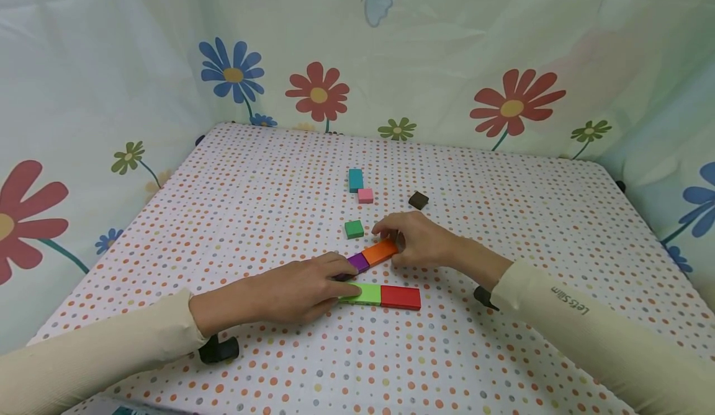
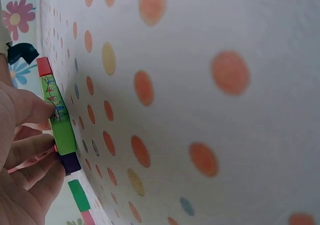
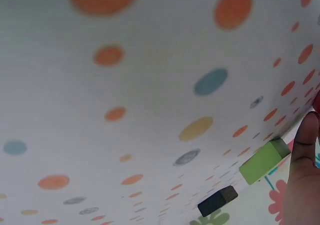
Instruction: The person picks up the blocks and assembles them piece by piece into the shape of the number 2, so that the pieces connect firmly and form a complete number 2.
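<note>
My left hand (image 1: 304,288) curls its fingers over the left end of a purple block (image 1: 359,262). Its thumb touches a lime green block (image 1: 368,294), which has a printed pattern on its side in the left wrist view. A red block (image 1: 400,298) sits end to end with the lime one. An orange block (image 1: 380,252) lies in line with the purple one, slanting up to the right. My right hand (image 1: 419,241) grips the orange block's right end between thumb and fingers. Part of the purple block is hidden under the left fingers.
Beyond the hands lie a green block (image 1: 354,229), a pink block (image 1: 365,196) touching a teal block (image 1: 355,180), and a dark brown block (image 1: 418,200). A dotted cloth (image 1: 268,179) covers the table. Flowered curtains (image 1: 436,49) hang behind it and at both sides.
</note>
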A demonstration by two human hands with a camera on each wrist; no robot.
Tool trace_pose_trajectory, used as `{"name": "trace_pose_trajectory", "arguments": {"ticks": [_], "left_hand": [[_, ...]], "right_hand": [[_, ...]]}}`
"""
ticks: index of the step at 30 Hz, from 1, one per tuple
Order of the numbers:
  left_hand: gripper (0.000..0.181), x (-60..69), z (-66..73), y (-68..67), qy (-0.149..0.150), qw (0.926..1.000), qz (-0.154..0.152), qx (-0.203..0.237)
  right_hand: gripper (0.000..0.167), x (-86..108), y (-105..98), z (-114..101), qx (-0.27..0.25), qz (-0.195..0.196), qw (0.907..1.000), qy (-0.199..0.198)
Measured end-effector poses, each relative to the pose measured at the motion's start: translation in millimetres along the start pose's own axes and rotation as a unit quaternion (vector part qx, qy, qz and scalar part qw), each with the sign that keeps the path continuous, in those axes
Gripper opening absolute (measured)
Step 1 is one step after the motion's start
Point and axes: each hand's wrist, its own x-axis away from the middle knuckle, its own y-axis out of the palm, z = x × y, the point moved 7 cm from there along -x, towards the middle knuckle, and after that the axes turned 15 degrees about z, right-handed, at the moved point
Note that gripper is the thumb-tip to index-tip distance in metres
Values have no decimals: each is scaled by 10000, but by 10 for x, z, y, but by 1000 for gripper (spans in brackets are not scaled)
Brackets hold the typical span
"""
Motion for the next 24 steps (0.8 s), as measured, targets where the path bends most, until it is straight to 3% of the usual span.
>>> {"name": "trace_pose_trajectory", "arguments": {"ticks": [11, 24], "left_hand": [[32, -6, 3, 1, -5, 9999, -87, -55], [34, -6, -5, -2, -60, 9999, -96, 33]], "right_hand": [[60, 24, -113, -2, 330, 301, 9989, -152], [59, 48, -246, 144, 908, 821, 9923, 172]]}}
